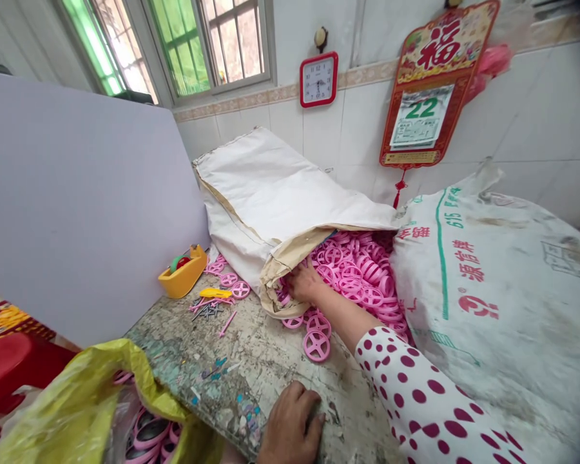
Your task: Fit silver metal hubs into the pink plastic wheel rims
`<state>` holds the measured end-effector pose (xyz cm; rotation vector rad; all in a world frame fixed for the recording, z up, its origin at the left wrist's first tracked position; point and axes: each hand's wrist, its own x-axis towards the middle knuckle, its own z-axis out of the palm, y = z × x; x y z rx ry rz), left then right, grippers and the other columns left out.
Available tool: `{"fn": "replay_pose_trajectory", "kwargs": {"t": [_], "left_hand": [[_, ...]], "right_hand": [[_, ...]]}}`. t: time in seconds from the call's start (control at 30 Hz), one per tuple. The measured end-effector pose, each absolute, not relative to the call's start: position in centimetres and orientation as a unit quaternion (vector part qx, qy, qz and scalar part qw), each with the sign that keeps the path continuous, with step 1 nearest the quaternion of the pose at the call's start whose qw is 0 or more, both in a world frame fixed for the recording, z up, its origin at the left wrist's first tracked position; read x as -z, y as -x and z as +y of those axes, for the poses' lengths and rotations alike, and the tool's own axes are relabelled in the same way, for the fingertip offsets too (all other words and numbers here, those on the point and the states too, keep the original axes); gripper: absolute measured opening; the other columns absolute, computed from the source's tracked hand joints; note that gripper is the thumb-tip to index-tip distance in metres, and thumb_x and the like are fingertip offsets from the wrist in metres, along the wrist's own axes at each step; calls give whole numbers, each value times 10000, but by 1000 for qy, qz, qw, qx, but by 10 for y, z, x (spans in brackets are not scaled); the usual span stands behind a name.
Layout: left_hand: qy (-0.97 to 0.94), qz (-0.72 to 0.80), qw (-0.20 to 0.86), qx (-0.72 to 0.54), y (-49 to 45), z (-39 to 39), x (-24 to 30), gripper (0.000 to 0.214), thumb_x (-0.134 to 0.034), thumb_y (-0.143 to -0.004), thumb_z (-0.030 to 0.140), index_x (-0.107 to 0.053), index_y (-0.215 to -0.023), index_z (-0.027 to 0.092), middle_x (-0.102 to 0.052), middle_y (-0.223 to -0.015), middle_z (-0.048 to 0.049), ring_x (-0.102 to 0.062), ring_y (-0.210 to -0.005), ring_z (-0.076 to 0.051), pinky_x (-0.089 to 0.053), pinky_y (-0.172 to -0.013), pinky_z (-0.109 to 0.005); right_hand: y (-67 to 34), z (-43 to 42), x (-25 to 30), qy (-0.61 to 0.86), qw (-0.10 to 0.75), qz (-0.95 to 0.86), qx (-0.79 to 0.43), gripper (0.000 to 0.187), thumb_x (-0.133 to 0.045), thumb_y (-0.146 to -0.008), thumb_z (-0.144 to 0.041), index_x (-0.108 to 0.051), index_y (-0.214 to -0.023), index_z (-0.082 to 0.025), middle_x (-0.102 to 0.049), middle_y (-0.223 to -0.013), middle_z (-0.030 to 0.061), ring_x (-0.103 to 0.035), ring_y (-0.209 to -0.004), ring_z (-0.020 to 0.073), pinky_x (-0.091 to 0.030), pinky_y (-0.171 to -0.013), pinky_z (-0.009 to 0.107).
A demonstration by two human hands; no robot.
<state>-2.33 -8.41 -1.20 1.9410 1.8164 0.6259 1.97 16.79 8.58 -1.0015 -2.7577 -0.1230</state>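
My right hand [303, 283] reaches into the mouth of a white woven sack [280, 187] lying on its side, near the folded tan rim. Its fingers are partly hidden among many pink plastic wheels [350, 274] with crossed spokes, so whether they grip any cannot be told. A few loose wheels [316, 346] lie on the worn tabletop [265, 354] in front of the sack. My left hand [290, 425] rests on the table near its front edge, fingers loosely bent, thumb apart, with nothing seen in it.
A yellow tape dispenser [183, 272], a yellow cutter [216, 293] and small dark pins [207, 311] lie on the left. A yellow bag [72, 399] with pink-rimmed parts stands below. A full printed sack [502, 290] flanks the right; a pale panel [77, 193] blocks the left.
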Motion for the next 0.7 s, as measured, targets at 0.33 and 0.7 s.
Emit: {"fn": "replay_pose_trajectory", "kwargs": {"t": [0.33,0.7], "left_hand": [[-688,654,211,-232,23,-84,11,188,-485,-819,207,-608,-961,195,-572,-975,-87,-529,-958,-217,-419,-840,-342],[-697,646,201,-237,23,-85,5,203,-464,-831,216,-612,-970,205,-571,-953,-76,-527,-948,-215,-416,-837,-340]], "right_hand": [[-88,223,-87,556,44,-830,-26,653,-388,-795,-676,-582,-1235,-233,-580,-1227,155,-408,-1207,406,-300,-929,626],[-124,176,-67,595,49,-800,-56,647,-287,-840,-667,-567,-1253,-256,-586,-1205,133,-544,-1074,324,-407,-870,439]]}}
